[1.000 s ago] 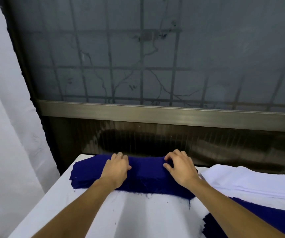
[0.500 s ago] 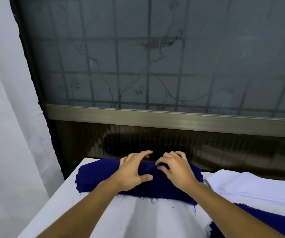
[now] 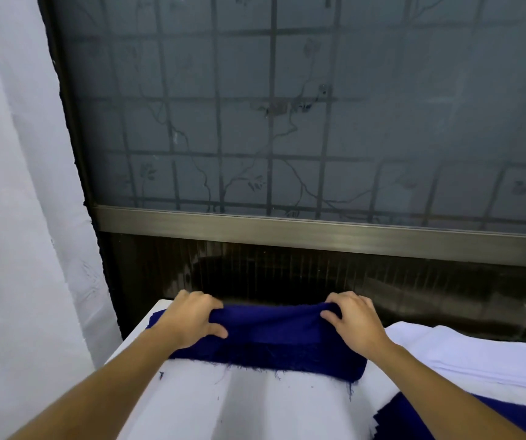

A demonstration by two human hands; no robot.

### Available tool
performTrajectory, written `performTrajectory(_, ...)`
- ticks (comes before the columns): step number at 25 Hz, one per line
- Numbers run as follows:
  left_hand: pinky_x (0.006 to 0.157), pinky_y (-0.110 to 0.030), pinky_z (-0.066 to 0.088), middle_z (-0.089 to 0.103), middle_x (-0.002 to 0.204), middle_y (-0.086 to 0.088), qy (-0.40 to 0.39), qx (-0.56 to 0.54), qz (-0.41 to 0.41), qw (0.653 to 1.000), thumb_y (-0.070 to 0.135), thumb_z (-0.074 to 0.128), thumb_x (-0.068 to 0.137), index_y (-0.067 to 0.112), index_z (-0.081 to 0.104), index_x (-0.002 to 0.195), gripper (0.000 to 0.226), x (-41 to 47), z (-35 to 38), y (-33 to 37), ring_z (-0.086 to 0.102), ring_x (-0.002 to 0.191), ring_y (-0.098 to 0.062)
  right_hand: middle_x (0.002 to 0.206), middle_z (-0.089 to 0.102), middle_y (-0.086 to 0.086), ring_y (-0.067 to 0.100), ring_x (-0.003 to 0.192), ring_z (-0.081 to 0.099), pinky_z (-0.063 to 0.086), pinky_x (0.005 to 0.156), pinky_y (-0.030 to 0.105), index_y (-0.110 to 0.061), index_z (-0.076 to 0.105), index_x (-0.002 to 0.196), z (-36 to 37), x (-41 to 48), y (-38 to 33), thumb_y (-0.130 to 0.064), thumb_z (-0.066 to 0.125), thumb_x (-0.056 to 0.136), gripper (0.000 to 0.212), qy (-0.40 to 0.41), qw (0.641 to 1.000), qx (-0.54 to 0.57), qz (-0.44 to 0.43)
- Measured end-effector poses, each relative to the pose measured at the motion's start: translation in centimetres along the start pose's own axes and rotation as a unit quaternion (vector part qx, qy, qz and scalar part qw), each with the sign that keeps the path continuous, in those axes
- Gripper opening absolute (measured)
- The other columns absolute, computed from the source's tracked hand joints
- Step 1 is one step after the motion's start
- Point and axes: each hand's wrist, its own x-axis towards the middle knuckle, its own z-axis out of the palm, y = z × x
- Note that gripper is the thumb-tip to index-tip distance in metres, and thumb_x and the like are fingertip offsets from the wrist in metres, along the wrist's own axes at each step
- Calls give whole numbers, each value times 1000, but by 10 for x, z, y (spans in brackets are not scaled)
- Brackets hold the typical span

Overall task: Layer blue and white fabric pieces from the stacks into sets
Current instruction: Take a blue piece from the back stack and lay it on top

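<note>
Lifting the top blue piece (image 3: 271,325) off the blue stack (image 3: 303,357) — held at its far edge.

The left hand (image 3: 192,322) and right hand (image 3: 355,325) each keep a closed grip on the piece, fingers curled over its far edge and thumbs on the near side. The stack lies at the far end of the worktop (image 3: 255,404), just beside the white stack (image 3: 464,350). To do this well, I'd judge, pinch one layer only — hands wide and level, so the frayed piece peels off flat without dragging those beneath.
</note>
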Motion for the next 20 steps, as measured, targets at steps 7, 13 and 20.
performTrajectory(7,70,-23,59,72,97,8,115,-298,-138,938,39,66,95,32,67,104,11,-32,-33,-24,72,86,-13,84,75,-5,16,83,71,58,80,45,-21,74,91,-51,-16,10,-29,68,96,11,63,965,231,103)
performTrajectory(13,67,-25,58,76,87,5,205,-457,-163,850,34,63,98,28,71,98,11,-58,-50,37,75,81,-16,82,77,-3,17,78,73,60,71,35,-21,74,92,-98,-60,21,-25,64,99,13,118,934,312,126)
performTrajectory(20,41,-24,47,69,87,-4,197,-388,-182,882,39,59,100,18,66,104,23,-99,-7,95,64,69,-19,89,78,-8,11,83,74,60,77,33,-24,78,96,-112,-162,57,-29,65,97,13,87,931,315,165)
